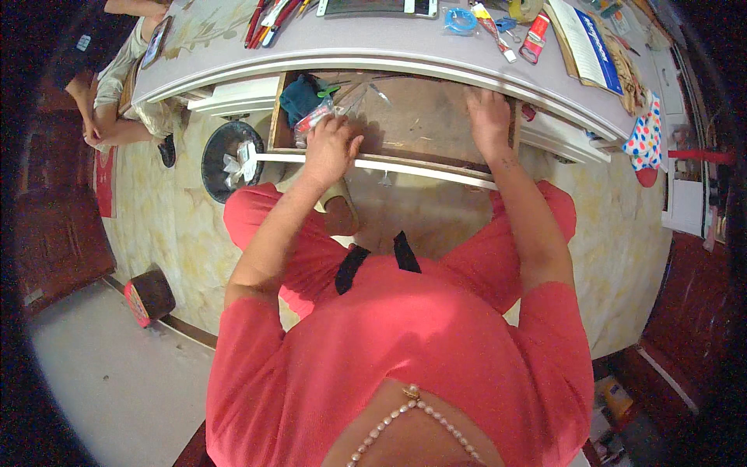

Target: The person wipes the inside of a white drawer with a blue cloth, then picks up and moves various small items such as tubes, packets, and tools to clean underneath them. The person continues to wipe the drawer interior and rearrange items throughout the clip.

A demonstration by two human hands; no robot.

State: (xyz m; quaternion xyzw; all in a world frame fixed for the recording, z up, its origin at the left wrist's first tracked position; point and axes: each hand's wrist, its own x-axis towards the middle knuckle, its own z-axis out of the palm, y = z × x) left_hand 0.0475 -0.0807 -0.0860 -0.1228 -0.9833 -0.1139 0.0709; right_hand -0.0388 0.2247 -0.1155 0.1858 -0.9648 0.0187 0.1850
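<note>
A wooden drawer (420,122) stands pulled out before me, under a pale tabletop. My left hand (331,146) is palm down over its front left part, at a clear plastic packet (315,117); whether the fingers grip it is hidden. Behind the packet lies a bunched dark teal cloth (300,99) beside a small green item (328,91). Reaching in at the right side, my right hand (489,122) has its fingers spread toward the back right corner, slightly blurred, with nothing visible in them. Thin dark sticks and a small clear packet (379,93) lie toward the drawer's back.
Pens (271,23), a phone-like device (376,7), a blue ring (461,20), tubes, tape (525,9) and a booklet (583,46) lie on the tabletop (198,58). A black bin (224,160) stands left of the drawer. A seated person (117,87) is at far left. A dotted sock (645,137) hangs at right.
</note>
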